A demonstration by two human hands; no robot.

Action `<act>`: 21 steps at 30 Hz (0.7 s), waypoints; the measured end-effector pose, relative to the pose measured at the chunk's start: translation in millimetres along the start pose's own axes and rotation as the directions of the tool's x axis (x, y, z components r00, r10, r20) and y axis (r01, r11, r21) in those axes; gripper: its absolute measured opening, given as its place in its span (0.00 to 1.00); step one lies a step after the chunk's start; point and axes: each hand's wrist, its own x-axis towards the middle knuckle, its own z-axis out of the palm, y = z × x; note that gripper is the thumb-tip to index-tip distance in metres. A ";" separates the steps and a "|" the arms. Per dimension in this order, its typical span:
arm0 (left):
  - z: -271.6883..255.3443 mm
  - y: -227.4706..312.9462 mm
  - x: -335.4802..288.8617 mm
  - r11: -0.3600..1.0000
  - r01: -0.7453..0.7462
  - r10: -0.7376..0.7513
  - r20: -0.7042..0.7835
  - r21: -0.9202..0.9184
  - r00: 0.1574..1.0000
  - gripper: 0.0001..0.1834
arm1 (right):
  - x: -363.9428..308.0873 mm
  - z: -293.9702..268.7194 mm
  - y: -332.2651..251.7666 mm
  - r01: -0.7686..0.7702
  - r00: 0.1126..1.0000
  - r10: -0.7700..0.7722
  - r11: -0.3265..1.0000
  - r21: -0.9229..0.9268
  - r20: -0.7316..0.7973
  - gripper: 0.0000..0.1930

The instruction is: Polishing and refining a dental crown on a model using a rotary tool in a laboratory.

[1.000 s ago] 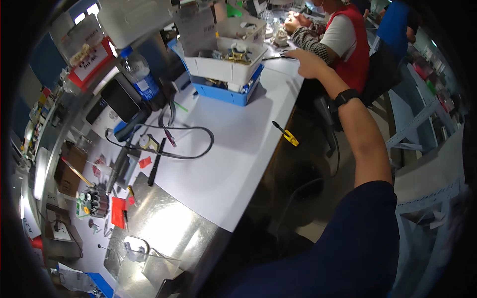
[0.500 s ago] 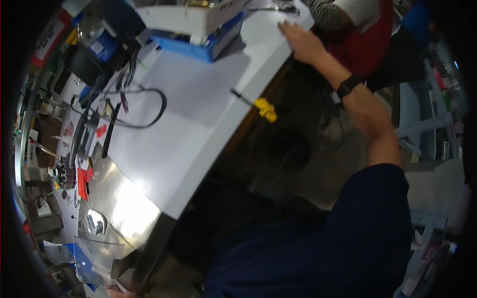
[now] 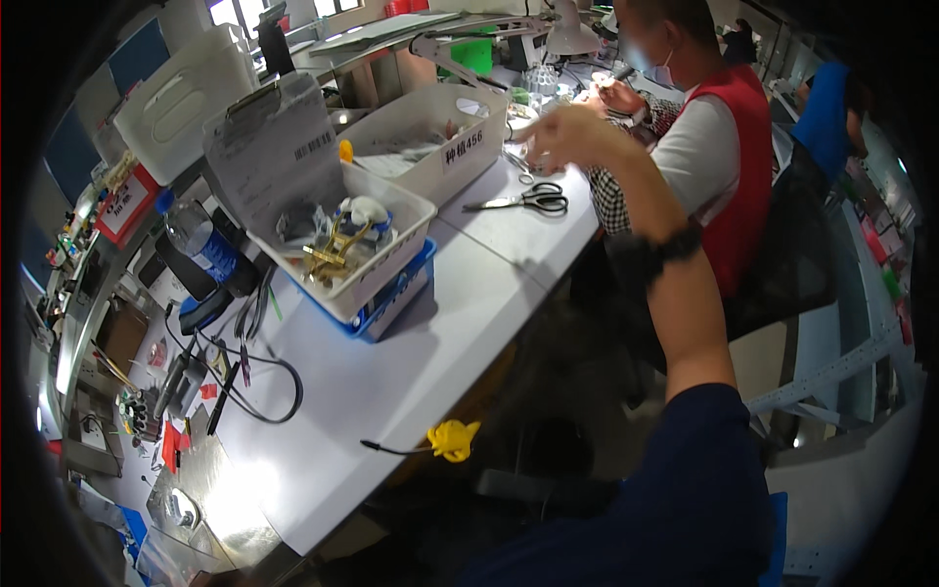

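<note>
One right hand (image 3: pixel 572 140): far, blurred — cannot tell whether it grips anything.
Black scissors (image 3: pixel 523 202): on white table (image 3: pixel 333 435), near side of hand, blades left.
Reach: best kept slow, clear of co-worker (image 3: pixel 743 181).

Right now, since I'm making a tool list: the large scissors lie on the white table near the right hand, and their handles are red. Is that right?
Not quite: the large scissors have black handles, not red ones, as the head view shows. They do lie on the white table, near the right hand.
</note>
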 end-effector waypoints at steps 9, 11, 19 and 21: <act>25.7 -40.2 -3.2 0.940 0.247 -0.244 -0.039 0.235 0.969 0.31 | 211.2 -107.7 245.5 -0.175 0.880 -0.141 0.792 -0.584 -0.454 0.15; -46.7 3.9 -4.8 0.924 0.273 -0.272 -0.040 0.269 0.961 0.30 | 251.9 -48.2 226.4 -0.200 0.930 -0.145 0.571 -0.796 -0.337 0.16; 23.9 -28.2 -15.1 0.684 0.381 -0.324 -0.209 0.622 0.923 0.19 | 282.2 -160.7 326.3 -0.253 0.962 0.153 0.807 -0.533 -0.224 0.18; -22.3 16.7 -10.7 0.717 0.383 -0.255 -0.291 0.582 0.922 0.19 | 304.7 -40.8 320.8 -0.223 0.919 0.330 0.886 0.407 -0.216 0.19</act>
